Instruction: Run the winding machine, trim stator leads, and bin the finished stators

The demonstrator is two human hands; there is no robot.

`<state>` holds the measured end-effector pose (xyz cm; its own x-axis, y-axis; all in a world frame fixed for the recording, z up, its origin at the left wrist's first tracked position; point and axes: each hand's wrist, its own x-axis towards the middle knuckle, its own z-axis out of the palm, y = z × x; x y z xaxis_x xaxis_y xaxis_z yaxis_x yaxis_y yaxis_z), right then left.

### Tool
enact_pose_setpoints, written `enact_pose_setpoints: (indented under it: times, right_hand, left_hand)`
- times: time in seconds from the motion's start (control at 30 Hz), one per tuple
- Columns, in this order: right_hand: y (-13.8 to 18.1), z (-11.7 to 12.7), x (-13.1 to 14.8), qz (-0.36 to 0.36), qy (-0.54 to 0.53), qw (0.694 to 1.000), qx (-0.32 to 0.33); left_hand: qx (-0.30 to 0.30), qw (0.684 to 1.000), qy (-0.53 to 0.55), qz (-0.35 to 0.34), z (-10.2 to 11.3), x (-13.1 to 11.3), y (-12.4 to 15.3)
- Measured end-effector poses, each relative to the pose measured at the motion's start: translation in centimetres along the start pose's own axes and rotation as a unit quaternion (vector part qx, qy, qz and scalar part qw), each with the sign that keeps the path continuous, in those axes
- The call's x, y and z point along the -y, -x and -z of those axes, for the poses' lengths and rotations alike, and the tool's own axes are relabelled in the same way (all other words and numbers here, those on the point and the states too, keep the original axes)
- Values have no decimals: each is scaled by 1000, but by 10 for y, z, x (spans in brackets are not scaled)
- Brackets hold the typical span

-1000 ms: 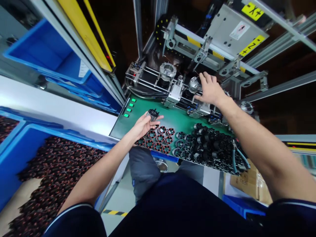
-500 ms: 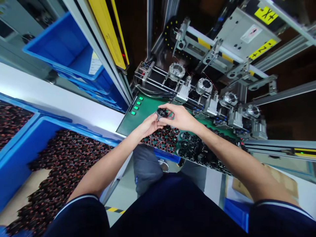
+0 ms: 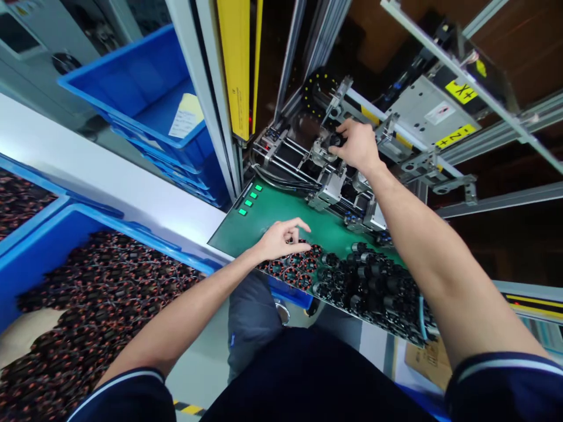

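Observation:
My right hand (image 3: 359, 145) reaches into the winding machine, thumb and fingers closed around a small black motor stator core (image 3: 336, 140). The core is at the leftmost round metal holder (image 3: 320, 153); whether it is seated there I cannot tell. My left hand (image 3: 281, 239) hovers near the front of the green work surface (image 3: 281, 212), its thumb and forefinger apart and nothing between them. Just beneath it lie several stators with copper-coloured windings (image 3: 295, 271). To their right stand many black stator cores (image 3: 373, 272), crowded together and partly stacked.
A blue bin (image 3: 65, 231) full of copper-wound stators is at the left. Stacked blue crates (image 3: 127, 88) stand behind it, beside a yellow upright bar (image 3: 235, 70). Machine arms (image 3: 396, 135) hang over the holders. Green-lit buttons (image 3: 248, 203) line the surface's left edge.
My hands have parted. The right one has carried the black stator core up and away to the leftmost holder; the left has let go and opened lower down. The view has shifted slightly.

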<state>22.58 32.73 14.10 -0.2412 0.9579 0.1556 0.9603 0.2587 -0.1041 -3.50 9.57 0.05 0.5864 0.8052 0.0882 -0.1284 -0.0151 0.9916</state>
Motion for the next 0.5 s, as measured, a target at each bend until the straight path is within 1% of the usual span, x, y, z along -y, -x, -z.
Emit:
enact_pose_setpoints:
  times: [0.07,0.17,0.33,0.43,0.5]
  right_hand:
    - [-9,-4,-4,15,25,998,47]
    - [-19,-3,-8,52,43,995,75]
    - [-47,3,-25,96,46,987,117]
    - [-61,3,-37,107,28,985,135]
    - [-65,4,-40,109,20,984,137]
  left_hand:
    - [7,998,-68,-11,3,-1,1]
    - [10,990,-140,-28,6,-1,2]
    - [10,979,-199,-50,6,1,3]
    - [14,970,-235,-57,5,4,4]
    - [16,965,-257,-58,5,6,4]
